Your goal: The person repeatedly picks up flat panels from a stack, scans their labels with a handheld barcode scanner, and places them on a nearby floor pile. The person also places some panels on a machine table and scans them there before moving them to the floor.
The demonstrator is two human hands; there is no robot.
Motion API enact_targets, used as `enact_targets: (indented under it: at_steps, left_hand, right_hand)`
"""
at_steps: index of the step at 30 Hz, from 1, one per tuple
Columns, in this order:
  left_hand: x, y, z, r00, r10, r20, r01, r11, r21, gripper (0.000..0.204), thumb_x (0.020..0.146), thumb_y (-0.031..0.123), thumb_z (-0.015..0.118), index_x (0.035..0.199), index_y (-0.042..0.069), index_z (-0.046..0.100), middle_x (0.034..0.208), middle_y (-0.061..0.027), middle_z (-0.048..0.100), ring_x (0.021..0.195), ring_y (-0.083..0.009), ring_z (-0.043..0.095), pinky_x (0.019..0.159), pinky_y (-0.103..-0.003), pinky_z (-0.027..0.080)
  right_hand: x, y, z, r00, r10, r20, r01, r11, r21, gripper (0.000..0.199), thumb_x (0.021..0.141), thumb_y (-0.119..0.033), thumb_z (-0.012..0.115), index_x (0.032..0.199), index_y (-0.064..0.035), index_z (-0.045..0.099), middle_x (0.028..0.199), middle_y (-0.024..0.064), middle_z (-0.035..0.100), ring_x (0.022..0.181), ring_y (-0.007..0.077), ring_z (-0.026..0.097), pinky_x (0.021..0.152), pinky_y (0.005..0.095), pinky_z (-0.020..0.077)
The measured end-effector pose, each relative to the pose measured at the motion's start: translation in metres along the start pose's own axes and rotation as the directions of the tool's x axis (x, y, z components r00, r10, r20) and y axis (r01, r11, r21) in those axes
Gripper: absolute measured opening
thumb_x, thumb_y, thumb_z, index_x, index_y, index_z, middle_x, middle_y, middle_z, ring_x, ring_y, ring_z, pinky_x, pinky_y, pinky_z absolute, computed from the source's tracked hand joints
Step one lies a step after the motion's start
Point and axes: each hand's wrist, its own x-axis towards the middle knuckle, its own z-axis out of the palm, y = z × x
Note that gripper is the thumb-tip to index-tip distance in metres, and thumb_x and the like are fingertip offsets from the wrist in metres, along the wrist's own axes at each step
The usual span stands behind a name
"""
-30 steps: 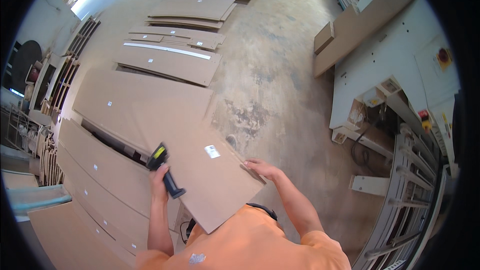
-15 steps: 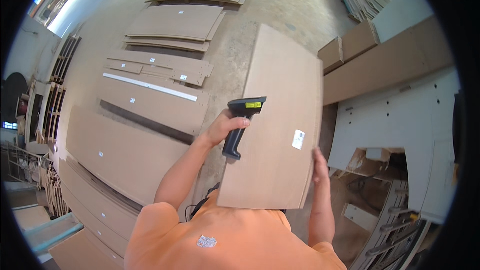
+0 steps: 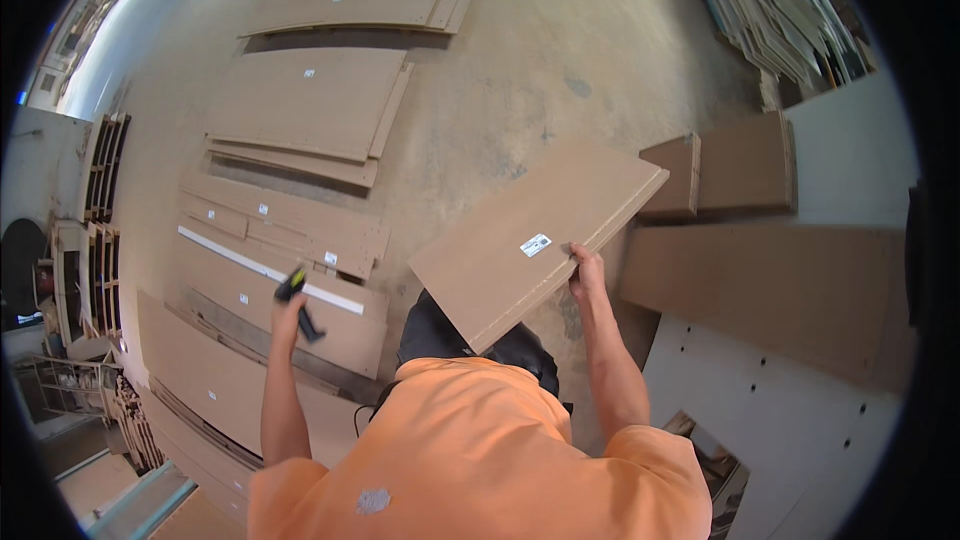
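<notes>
My left hand is out to the left, wrapped round the grip of a black handheld barcode scanner with a yellow label. Below it lie brown panels with small white stickers. My right hand grips the right long edge of a brown rectangular panel, thumb on top and fingers hidden underneath. This panel is held tilted in front of my body, its near corner close to my waist. A white label sits on its face near my right thumb. A lengthwise line runs along its thick edge.
Low stacks of brown panels line the floor on the left, one carrying a white strip. To the right stand brown panels, a large brown board and a white board with holes. Many sheets lean at the far right.
My left hand with the scanner has moved away from the panel to the left. My right hand now grips the panel's edge, and the panel has turned clockwise and tilted, its far end swinging right.
</notes>
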Motion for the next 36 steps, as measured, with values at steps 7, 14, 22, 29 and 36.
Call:
enact_targets:
  at_steps: [7, 14, 22, 29, 36]
  left_hand:
    - [-0.011, -0.04, -0.012, 0.571, -0.766, -0.296, 0.768, 0.626, -0.137, 0.028, 0.082, 0.037, 0.07, 0.083, 0.011, 0.063, 0.055, -0.0018, 0.049, 0.036, -0.0155, 0.04, 0.035, -0.033, 0.03]
    - [0.189, 0.198, 0.166, 0.895, -0.447, 0.012, 0.435, 0.877, 0.206, 0.033, 0.081, 0.022, 0.074, 0.101, -0.004, 0.067, 0.078, -0.004, 0.061, 0.067, -0.0143, 0.057, 0.062, -0.033, 0.046]
    - [0.299, 0.458, 0.341, 0.911, -0.411, 0.039, 0.402, 0.905, 0.142, 0.031, 0.081, 0.011, 0.075, 0.107, -0.004, 0.068, 0.089, -0.003, 0.067, 0.081, -0.0114, 0.059, 0.073, -0.03, 0.05]
    - [0.297, 0.541, 0.473, 0.568, -0.812, -0.134, 0.781, 0.479, 0.401, 0.033, 0.077, 0.019, 0.078, 0.099, -0.004, 0.073, 0.081, -0.0056, 0.072, 0.074, -0.0111, 0.064, 0.068, -0.033, 0.053]
    - [0.4, 0.627, 0.597, 0.401, -0.913, -0.073, 0.912, 0.39, 0.125, 0.032, 0.081, 0.019, 0.075, 0.103, -0.004, 0.071, 0.082, -0.0056, 0.07, 0.073, -0.0113, 0.063, 0.065, -0.032, 0.051]
  right_hand:
    - [0.21, -0.076, 0.119, 0.997, 0.037, -0.066, -0.04, 0.999, -0.036, 0.022, 0.092, -0.013, 0.066, 0.106, 0.0025, 0.062, 0.093, 0.0113, 0.068, 0.081, 0.0238, 0.068, 0.067, 0.0385, 0.0552]
    - [0.461, -0.16, 0.29, 0.997, 0.075, -0.011, -0.076, 0.977, -0.2, 0.017, 0.092, -0.017, 0.069, 0.093, -0.0001, 0.066, 0.079, 0.0082, 0.066, 0.06, 0.0196, 0.061, 0.049, 0.0336, 0.044]
    - [0.774, -0.213, 0.468, 0.978, 0.158, 0.133, -0.124, 0.963, -0.239, 0.017, 0.092, -0.011, 0.07, 0.099, 0.004, 0.065, 0.084, 0.01, 0.069, 0.064, 0.021, 0.066, 0.051, 0.0334, 0.0496]
    - [1.001, -0.225, 0.55, 0.903, 0.362, 0.231, -0.262, 0.891, -0.37, 0.039, 0.091, -0.005, 0.069, 0.126, 0.007, 0.056, 0.11, 0.0161, 0.07, 0.098, 0.0273, 0.07, 0.081, 0.0412, 0.0591]
    - [1.102, -0.188, 0.558, 0.873, 0.475, 0.11, -0.399, 0.826, -0.398, 0.044, 0.088, -0.006, 0.074, 0.127, 0.0032, 0.057, 0.111, 0.0145, 0.07, 0.1, 0.0262, 0.069, 0.083, 0.0389, 0.0574]
